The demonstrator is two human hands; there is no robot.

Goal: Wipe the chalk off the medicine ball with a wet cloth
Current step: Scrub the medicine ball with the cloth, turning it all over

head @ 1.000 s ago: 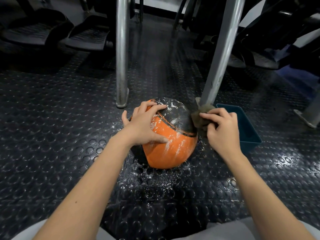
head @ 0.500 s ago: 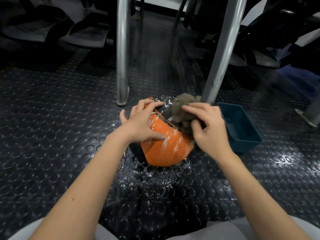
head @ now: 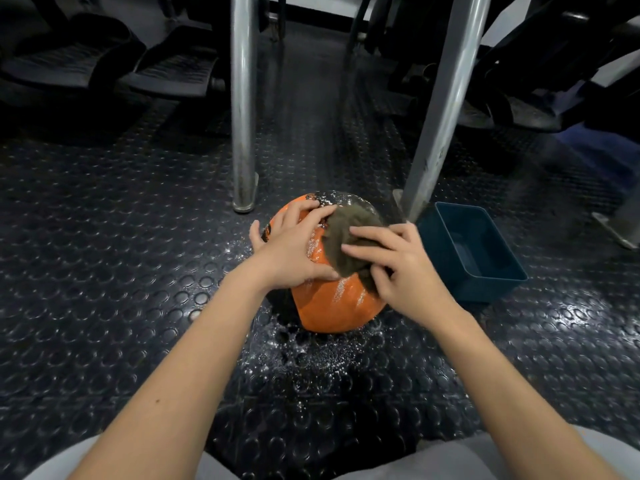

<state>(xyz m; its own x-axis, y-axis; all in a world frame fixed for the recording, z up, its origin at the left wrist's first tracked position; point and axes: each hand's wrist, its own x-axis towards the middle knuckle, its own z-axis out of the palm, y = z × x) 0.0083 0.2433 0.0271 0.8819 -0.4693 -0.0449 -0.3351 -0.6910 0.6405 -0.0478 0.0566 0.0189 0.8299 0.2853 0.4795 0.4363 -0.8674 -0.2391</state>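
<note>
The medicine ball (head: 332,303) sits on the studded black floor (head: 104,271) just right of the frame's centre, orange on its near side and black toward the top. White chalk streaks its orange skin and dusts its dark crown. The left hand (head: 294,251) lies over the ball's upper left side with the fingers spread and pressed against the surface, the thumb pointing toward the lower edge of the cloth.

A brownish-grey cloth (head: 346,230) is draped over the top of the ball. The right hand (head: 405,268) presses it down with fingers stretched out and slightly apart. The cloth bunches beside the thumb.

Chalk specks (head: 311,355) are scattered over the floor in front of the ball. A blue tub (head: 491,289) stands just right of the ball, near the right hand. Two metal posts (head: 244,116) rise behind it in the upper part of the frame.
</note>
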